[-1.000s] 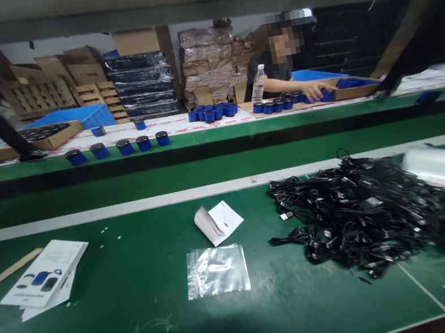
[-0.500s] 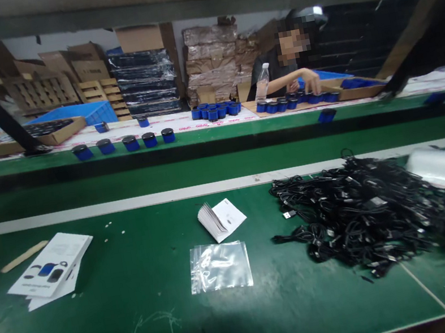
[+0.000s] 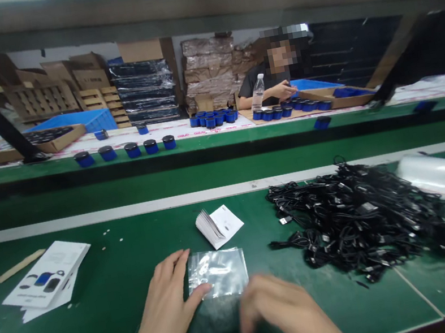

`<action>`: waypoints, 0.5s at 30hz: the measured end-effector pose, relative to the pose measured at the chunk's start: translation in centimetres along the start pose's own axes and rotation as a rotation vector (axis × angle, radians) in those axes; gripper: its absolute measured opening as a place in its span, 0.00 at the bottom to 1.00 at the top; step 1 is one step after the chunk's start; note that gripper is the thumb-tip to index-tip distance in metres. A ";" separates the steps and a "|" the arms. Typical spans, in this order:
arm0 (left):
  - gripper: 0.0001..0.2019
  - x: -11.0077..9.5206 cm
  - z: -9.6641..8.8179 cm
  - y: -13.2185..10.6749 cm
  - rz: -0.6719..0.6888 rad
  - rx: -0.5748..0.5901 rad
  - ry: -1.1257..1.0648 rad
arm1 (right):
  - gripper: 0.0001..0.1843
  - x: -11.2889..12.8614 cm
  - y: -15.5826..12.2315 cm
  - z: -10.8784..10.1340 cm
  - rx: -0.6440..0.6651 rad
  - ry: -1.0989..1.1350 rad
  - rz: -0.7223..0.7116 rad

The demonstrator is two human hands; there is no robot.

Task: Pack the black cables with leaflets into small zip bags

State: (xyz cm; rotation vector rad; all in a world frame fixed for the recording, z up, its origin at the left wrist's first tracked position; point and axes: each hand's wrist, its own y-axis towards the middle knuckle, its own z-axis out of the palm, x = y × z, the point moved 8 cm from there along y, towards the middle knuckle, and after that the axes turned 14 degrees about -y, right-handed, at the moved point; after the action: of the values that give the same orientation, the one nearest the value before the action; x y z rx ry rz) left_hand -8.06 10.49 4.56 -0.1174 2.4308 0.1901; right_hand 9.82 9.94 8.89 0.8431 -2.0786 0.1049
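Flat on the green table lie clear plastic zip bags (image 3: 223, 269). My left hand (image 3: 170, 296) is at their left edge, fingers apart, with the thumb over the lower left corner. Just below the bags' right side is my right hand (image 3: 278, 311), blurred by motion, its fingers curved; whether they touch anything I cannot tell. Beyond the bags stands a folded white leaflet (image 3: 227, 223), fanned open on its left side. To the right spreads a big heap of black USB cables (image 3: 356, 217).
Printed leaflets (image 3: 46, 278) and a wooden stick (image 3: 20, 265) lie at left. A roll of clear plastic (image 3: 443, 173) is behind the cables at right. Blue round items (image 3: 133, 150) line the far ledge. Across it sits a co-worker (image 3: 272, 86) near a water bottle (image 3: 258, 93).
Both my hands have come into view from below, the left one reaching the plastic bags. Across the ledge, the co-worker's hands have drawn back from the blue items.
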 end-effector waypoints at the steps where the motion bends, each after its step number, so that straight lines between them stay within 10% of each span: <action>1: 0.26 0.1 0.2 0.4 -0.009 -0.010 0.009 | 0.11 -0.2 1.0 0.3 0.011 -0.099 -0.030; 8: 0.01 -0.9 0.3 1.0 -0.025 0.052 -0.086 | 0.30 -3.6 1.4 5.4 0.110 -0.720 -0.203; 15: 0.19 0.6 0.8 -0.3 -0.187 0.036 -0.290 | 0.16 -0.8 0.8 6.5 -0.252 -0.951 -0.322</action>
State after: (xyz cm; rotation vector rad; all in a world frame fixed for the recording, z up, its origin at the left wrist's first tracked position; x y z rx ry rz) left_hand -7.96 10.36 3.51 -0.2805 2.1193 0.0732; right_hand 5.13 8.64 4.37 1.1901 -2.6735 -0.8700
